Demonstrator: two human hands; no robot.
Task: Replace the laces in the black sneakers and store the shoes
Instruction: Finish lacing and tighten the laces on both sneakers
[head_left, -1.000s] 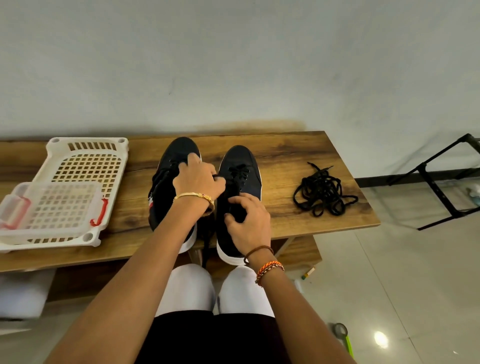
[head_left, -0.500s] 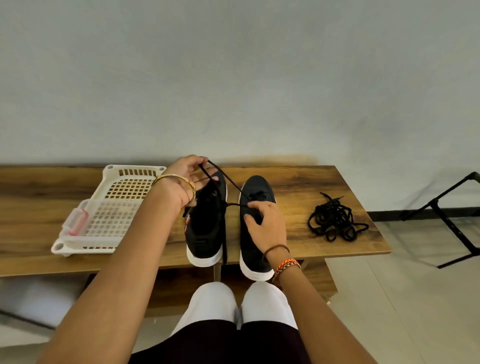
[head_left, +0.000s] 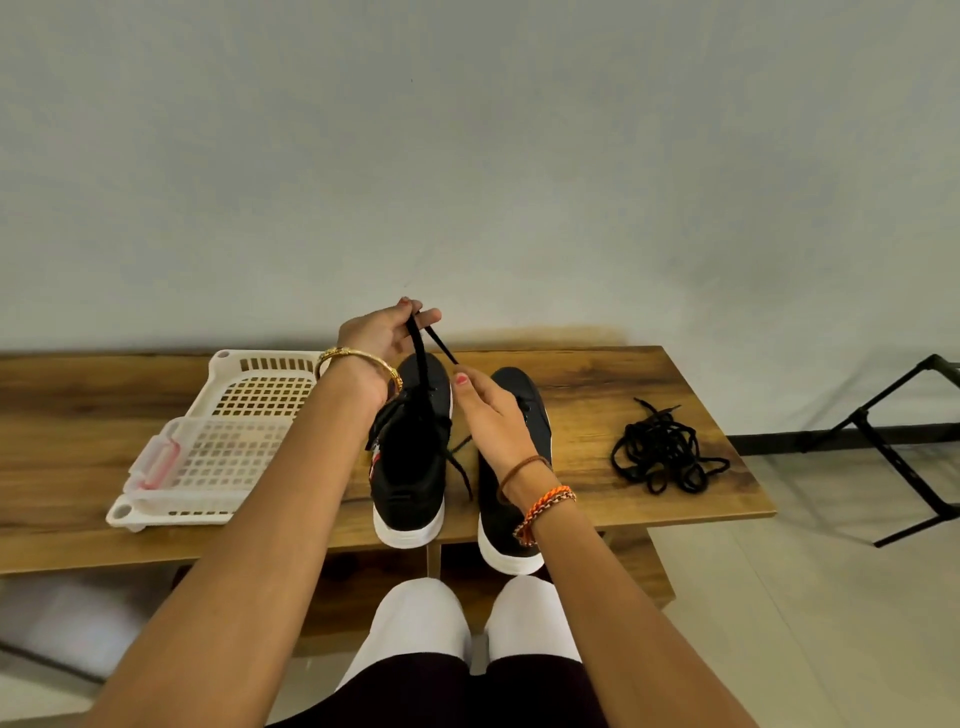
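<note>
A: Status? Sneakers (head_left: 410, 467) on bench (head_left: 597, 384), centre.
B: Early. Left hand (head_left: 374, 338) fingers pinch lace (head_left: 420, 358), raised; right hand (head_left: 488, 410) pinches its end. Lace pile (head_left: 665, 452) right, basket (head_left: 228, 441) left; storing remains.

A plain room in what looks like a home, set up for a small chore.

A wood-grain desk (head_left: 649, 374) stands against a bare grey-white wall (head_left: 467, 156) over pale glossy floor tiles (head_left: 805, 623). A white plastic basket (head_left: 171, 512) sits toward the desk's left end, a tangle of black laces (head_left: 662, 452) near its right edge, and a black metal stand (head_left: 893, 415) rests on the floor beyond that edge.
</note>
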